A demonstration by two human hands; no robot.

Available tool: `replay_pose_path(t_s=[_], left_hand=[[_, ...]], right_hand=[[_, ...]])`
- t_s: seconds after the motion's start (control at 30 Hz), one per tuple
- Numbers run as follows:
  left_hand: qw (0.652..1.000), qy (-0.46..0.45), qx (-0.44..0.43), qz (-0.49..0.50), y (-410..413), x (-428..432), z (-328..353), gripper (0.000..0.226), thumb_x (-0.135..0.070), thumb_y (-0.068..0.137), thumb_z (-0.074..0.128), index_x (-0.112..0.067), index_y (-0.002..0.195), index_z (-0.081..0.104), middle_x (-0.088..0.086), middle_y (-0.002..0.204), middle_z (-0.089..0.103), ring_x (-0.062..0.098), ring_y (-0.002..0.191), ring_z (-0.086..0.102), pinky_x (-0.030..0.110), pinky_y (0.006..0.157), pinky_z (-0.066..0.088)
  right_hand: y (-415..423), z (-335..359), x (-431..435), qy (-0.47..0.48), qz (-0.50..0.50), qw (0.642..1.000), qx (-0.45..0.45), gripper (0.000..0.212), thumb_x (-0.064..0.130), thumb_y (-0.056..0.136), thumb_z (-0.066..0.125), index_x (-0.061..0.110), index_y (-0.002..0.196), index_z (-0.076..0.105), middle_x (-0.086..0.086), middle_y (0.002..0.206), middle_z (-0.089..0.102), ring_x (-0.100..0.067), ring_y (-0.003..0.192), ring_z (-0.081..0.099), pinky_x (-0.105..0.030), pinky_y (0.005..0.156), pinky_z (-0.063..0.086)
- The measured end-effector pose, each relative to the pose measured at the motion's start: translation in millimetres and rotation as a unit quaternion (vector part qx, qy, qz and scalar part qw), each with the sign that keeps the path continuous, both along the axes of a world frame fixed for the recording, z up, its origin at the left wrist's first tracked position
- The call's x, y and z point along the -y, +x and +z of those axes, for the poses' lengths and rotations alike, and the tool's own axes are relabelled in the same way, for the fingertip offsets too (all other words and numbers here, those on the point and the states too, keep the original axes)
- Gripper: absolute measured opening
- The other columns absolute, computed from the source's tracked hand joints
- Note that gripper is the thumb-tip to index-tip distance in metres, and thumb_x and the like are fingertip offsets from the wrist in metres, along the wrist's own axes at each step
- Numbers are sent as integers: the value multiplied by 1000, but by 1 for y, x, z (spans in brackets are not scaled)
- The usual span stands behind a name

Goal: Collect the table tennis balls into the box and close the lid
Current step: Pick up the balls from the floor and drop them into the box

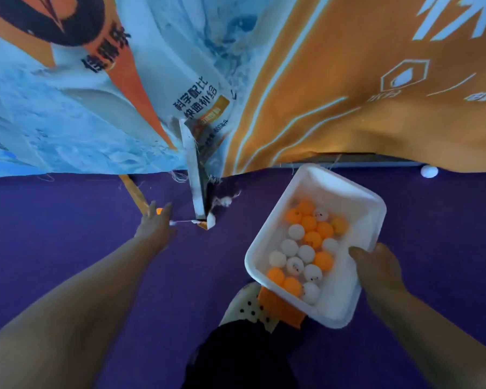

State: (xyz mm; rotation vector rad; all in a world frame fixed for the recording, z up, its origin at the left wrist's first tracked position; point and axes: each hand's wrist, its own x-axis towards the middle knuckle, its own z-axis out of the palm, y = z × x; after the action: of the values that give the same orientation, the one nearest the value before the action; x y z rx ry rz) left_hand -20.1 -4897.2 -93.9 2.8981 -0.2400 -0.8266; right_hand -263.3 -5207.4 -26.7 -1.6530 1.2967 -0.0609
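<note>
View: I am looking down at a purple floor [68,248] from head height, with both my bare arms reaching forward.

Left hand: my left hand [155,223] is stretched far out, low by the floor, fingers curled around a small orange ball [159,211] that shows only as a sliver between my fingers. I cannot tell whether the ball is off the floor or resting on it.

Right hand: my right hand [376,265] grips the near right rim of a white foam box [345,192], thumb over the edge and inside, the rest of the fingers hidden beneath. The box is tilted, its near end lower.

Box contents: a mix of orange and white table tennis balls [306,248] lies heaped toward the near, lower half of the box; the far half is bare. The box is uncovered on top.

Orange piece: a flat orange piece [281,307] pokes out from under the near corner of the box; I cannot tell what it is.

Loose ball: one white ball [429,171] sits on the floor at the far right, just beside the hem of an orange banner [348,94].

Backdrop: a blue and orange printed banner [68,108] hangs on the left, meeting the orange one at a pale upright post [194,175] with frayed threads at its foot.

Foot: a pale shoe [247,304] with dark dots sits below the box.
</note>
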Motion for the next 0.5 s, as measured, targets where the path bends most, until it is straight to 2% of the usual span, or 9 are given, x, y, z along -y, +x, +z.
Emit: replay_pose_path(t_s=[0.07,0.1,0.2,0.27,0.37,0.43,0.5], left_hand=[[999,30,-10,-13,16,0,-22,66,-15,94,53,-21,151,20,16,159,0,39,145,10,52,109,30],[999,42,-10,-24,22,-1,-31,61,-13,94,52,-20,149,25,16,158,6,38,144,11,51,109,32],[997,57,56,-22,29,-3,-42,38,-5,93,44,-10,130,53,21,138,39,42,128,31,49,102,37],[995,25,79,49,29,-3,-38,34,-1,94,39,-5,122,57,25,126,46,43,118,37,50,95,40],[971,-106,115,179,21,13,-20,39,-6,93,43,-13,130,53,25,133,43,43,119,39,51,93,39],[922,-248,185,232,3,33,-4,37,-12,92,49,-14,129,54,20,135,45,39,111,49,49,87,44],[858,-390,237,235,-27,62,15,31,-16,91,55,-13,122,57,16,127,48,30,97,56,46,81,48]], right_hand=[[4,-13,5,5,-12,1000,-12,16,16,85,56,5,96,60,-14,91,63,-27,80,61,-35,63,50],[6,-15,7,9,-17,1000,-16,17,16,84,55,5,97,61,-14,92,64,-29,81,61,-37,64,52],[9,-19,10,15,-28,999,-20,10,14,84,55,8,89,61,-16,91,64,-33,84,62,-46,74,53],[12,-17,12,15,-28,999,-21,6,12,85,54,9,86,60,-15,89,63,-34,83,61,-45,74,51],[11,-17,16,12,-41,999,-18,16,15,84,55,7,97,60,-14,95,64,-32,87,62,-44,73,52],[8,-16,18,9,-50,999,-10,18,15,85,55,6,99,60,-13,94,64,-27,83,61,-36,64,51],[3,-17,19,7,-72,997,2,17,16,86,55,7,99,59,-11,92,63,-23,78,59,-30,58,46]])
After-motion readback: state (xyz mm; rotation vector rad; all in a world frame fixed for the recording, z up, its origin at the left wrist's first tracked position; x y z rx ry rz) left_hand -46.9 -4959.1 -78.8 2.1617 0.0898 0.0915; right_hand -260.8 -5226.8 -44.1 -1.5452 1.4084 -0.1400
